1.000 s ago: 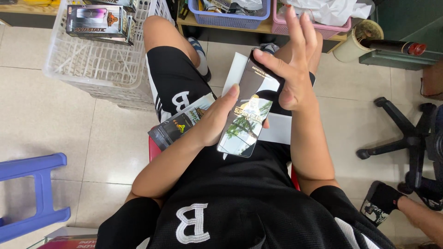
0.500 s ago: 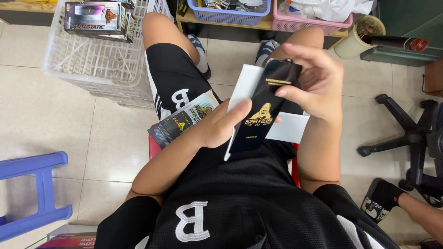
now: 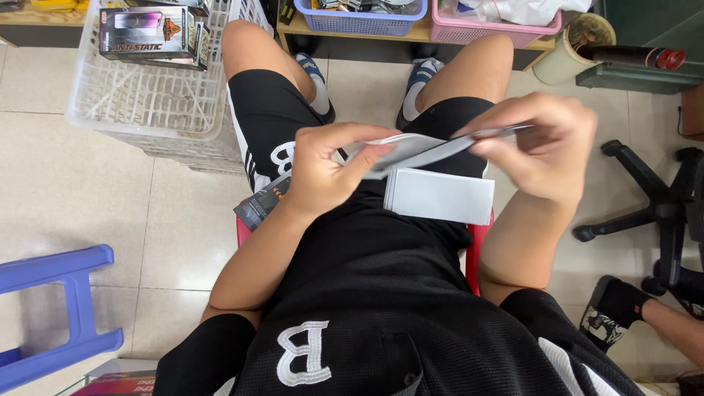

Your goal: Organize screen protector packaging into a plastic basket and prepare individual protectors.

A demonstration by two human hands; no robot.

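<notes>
left hand and right hand both pinching thin flat packet edge-on above lap; white card stack resting on thigh below.

A thin flat packet lies nearly edge-on above the lap (grey and blurred). Each end is pinched, and a white box rests just below it.

Bright even indoor light, soft shadows, motion blur on hands
</notes>
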